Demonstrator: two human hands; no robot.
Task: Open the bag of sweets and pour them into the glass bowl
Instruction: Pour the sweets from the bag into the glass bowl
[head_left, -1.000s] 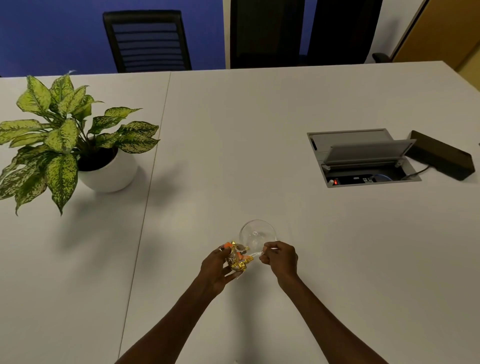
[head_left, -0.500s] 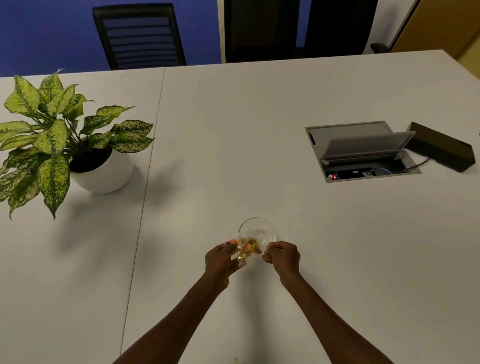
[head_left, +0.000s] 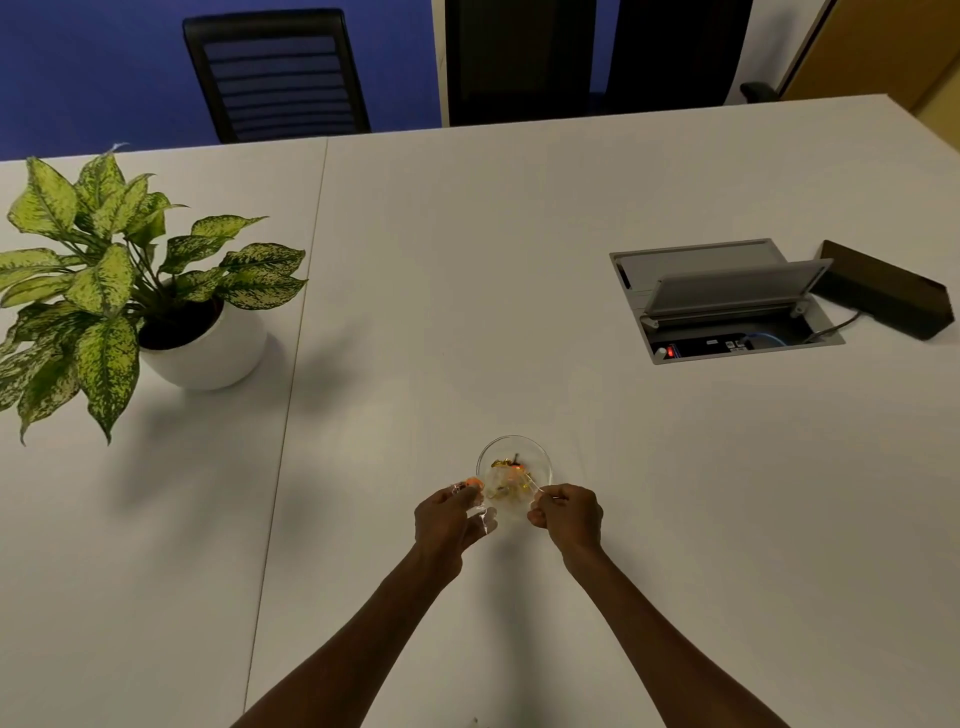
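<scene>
Both hands, left hand (head_left: 448, 518) and right hand (head_left: 567, 513), pinched the limp, slippery bag (head_left: 493, 500) at its edges over the fragile glass bowl (head_left: 514, 457), lower centre.

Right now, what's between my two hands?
In the head view, the clear bag of sweets stretches between left hand and right hand, over the glass bowl.

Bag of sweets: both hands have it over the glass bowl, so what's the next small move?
Probably tip the left hand up: an orange sweet sits at that end of the clear bag, outside the glass bowl, where others already lie. The right hand holds steady.
</scene>
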